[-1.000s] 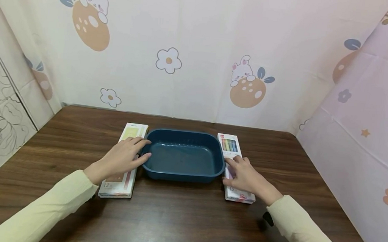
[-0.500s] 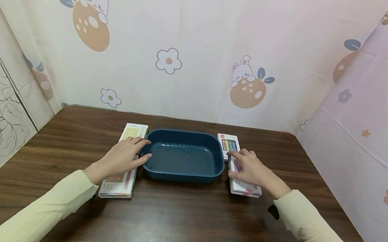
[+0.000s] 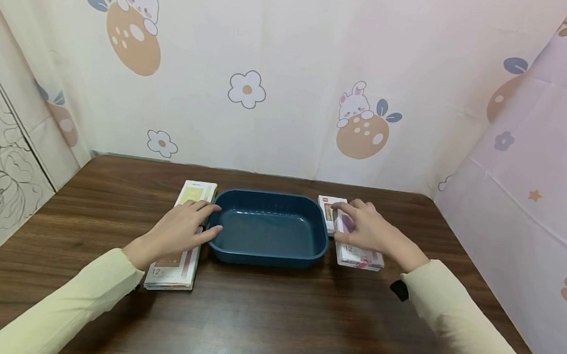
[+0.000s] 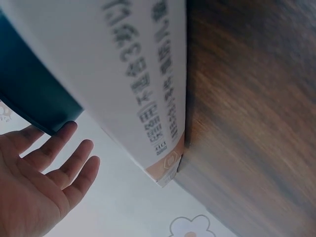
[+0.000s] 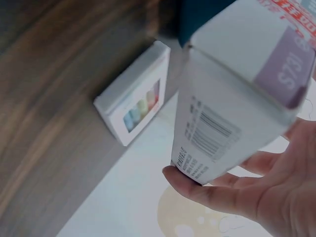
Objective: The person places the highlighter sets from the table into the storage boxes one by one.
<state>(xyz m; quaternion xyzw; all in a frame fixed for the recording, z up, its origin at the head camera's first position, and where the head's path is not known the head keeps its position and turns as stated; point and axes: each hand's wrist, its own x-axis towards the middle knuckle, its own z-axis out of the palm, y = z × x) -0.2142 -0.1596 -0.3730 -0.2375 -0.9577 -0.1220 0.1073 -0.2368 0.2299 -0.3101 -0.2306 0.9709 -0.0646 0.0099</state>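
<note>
My right hand (image 3: pixel 370 228) grips a white box with a purple panel (image 3: pixel 359 256), marked 12, by its sides. In the right wrist view this box (image 5: pixel 222 113) is lifted above the table, barcode side showing. Beyond it lies a smaller white box (image 3: pixel 326 214) with a window showing coloured sticks, partly covered in the head view. A dark blue rectangular tray (image 3: pixel 267 260) stands between my hands. My left hand (image 3: pixel 179 227) has its fingers spread loosely at the tray's left rim, above a white box (image 3: pixel 170 276) with yellow and orange panels.
The brown wooden table (image 3: pixel 252 319) reaches back to a hanging cloth (image 3: pixel 292 127) printed with rabbits and flowers. More printed cloth (image 3: pixel 529 163) hangs along the right side. The left boxes lie close against the tray.
My right hand has lifted the purple-panelled box off the spot beside the tray, first rightward, then toward the back over the smaller box. The left hand and tray stay put.
</note>
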